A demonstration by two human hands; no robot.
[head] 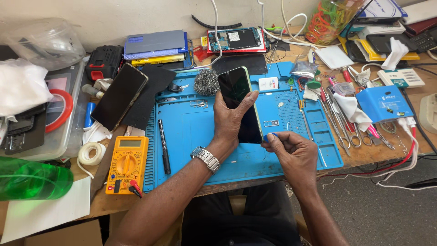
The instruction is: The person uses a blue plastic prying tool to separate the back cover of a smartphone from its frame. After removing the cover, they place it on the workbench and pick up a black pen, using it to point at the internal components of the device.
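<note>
The left hand (231,119) covers the middle of the phone (239,98), so part of its dark screen is hidden. Whatever the right hand (291,152) is pinching is mostly buried in the fingers; only a tiny blue tip (270,135) pokes out, too small to tell what it is. The green bottle (32,178) on the near left gets cut off by the frame edge. Both forearms run out the bottom.

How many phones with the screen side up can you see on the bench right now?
2. One phone is held in the left hand above the blue mat; a second phone lies left of the mat. Others may be hidden in the clutter.
</note>
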